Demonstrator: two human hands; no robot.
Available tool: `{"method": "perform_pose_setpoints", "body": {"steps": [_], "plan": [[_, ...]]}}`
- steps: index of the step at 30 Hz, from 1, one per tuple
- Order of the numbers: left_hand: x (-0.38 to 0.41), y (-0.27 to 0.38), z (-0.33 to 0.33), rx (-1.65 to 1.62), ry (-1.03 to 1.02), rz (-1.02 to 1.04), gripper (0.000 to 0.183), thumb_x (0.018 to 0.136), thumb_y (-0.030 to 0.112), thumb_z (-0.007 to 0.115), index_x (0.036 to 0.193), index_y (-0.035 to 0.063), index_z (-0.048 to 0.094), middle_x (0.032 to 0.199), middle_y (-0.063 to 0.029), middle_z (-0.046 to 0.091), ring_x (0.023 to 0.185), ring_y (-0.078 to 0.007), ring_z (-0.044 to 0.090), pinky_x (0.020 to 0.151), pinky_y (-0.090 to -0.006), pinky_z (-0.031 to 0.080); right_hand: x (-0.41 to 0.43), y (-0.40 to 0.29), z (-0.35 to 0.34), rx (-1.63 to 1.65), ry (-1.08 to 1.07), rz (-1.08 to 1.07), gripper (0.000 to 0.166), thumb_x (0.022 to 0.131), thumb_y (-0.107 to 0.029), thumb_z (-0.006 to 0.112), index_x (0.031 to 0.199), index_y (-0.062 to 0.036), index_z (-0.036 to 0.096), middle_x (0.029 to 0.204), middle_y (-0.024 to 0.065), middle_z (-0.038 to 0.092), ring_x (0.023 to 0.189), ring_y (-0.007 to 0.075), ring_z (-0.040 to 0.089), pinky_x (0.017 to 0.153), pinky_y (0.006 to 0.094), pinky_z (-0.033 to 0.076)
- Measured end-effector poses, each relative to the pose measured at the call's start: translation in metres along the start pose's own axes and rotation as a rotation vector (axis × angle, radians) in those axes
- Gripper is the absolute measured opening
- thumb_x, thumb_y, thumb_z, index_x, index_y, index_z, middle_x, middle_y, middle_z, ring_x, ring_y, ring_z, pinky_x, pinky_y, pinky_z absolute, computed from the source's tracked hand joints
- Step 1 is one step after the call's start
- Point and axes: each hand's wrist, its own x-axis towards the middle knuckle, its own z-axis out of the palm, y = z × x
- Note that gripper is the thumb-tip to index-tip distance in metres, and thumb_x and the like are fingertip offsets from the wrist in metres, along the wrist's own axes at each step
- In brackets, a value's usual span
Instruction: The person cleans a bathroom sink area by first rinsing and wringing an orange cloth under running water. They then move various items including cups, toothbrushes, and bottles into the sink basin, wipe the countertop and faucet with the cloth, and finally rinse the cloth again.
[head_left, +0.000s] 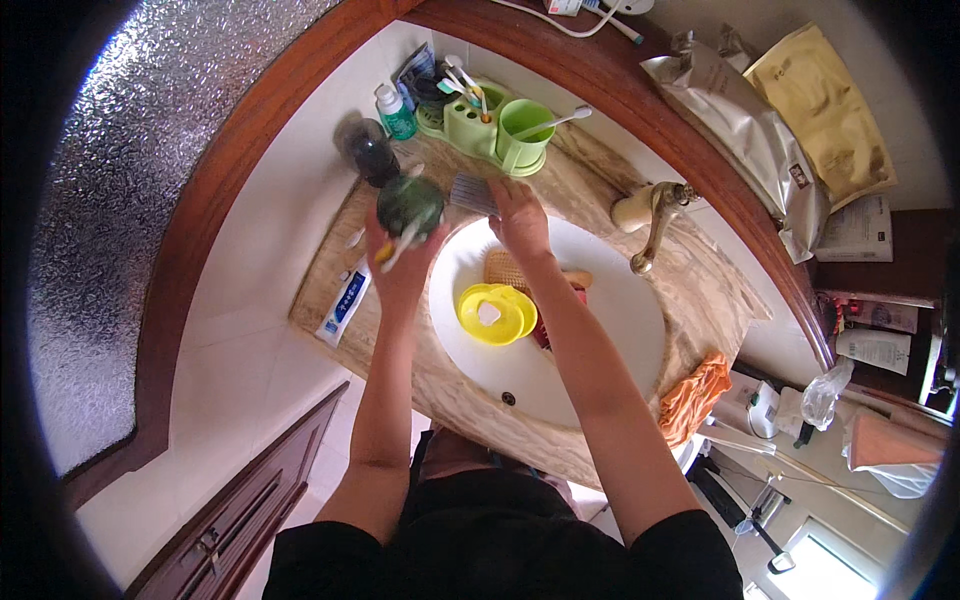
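Note:
My left hand is wrapped around a dark green translucent bottle, blurred, with a pale pump-like spout and a yellow bit near it. My right hand is at the back rim of the white sink, its fingers on a grey ridged object, possibly a comb. Inside the basin lie a yellow soap dish with a pale piece of soap and a wooden hairbrush. A red item lies there too, partly hidden by the dish and my right forearm.
Behind the hands stand a dark bottle, a green white-capped bottle, a light-green toothbrush holder and a green cup. Toothpaste lies at left. The brass faucet and an orange cloth are at right.

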Motion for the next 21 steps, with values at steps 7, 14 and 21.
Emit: {"method": "perform_pose_setpoints", "body": {"steps": [7, 14, 21], "plan": [[-0.091, -0.007, -0.101, 0.142, -0.05, -0.325, 0.08, 0.062, 0.016, 0.083, 0.127, -0.0003, 0.038, 0.116, -0.014, 0.053, 0.103, -0.0247, 0.055, 0.09, -0.0346, 0.044, -0.002, -0.004, 0.006, 0.019, 0.035, 0.003, 0.065, 0.062, -0.003, 0.069, 0.124, -0.007, 0.049, 0.12, 0.0133, 0.053, 0.107, 0.0322, 0.052, 0.093, 0.0389, 0.045], [-0.115, -0.022, -0.119, 0.116, -0.021, -0.362, 0.082, 0.064, 0.01, 0.081, 0.13, -0.0014, 0.035, 0.12, -0.015, 0.05, 0.105, -0.0233, 0.054, 0.092, -0.0342, 0.044, 0.003, 0.0, 0.007, -0.164, -0.067, -0.004, 0.077, 0.059, -0.004, 0.074, 0.129, -0.0076, 0.044, 0.119, 0.0104, 0.054, 0.107, 0.0291, 0.051, 0.092, 0.0366, 0.046], [-0.116, -0.044, -0.109, -0.06, 0.094, -0.339, 0.096, 0.063, 0.009, 0.082, 0.138, -0.0012, 0.024, 0.127, -0.0181, 0.045, 0.112, -0.0268, 0.05, 0.096, -0.0352, 0.041, 0.006, -0.005, 0.006, -0.181, -0.071, -0.027, 0.071, 0.059, -0.004, 0.073, 0.125, -0.005, 0.046, 0.115, 0.0119, 0.054, 0.104, 0.0291, 0.052, 0.089, 0.0367, 0.047]]}}
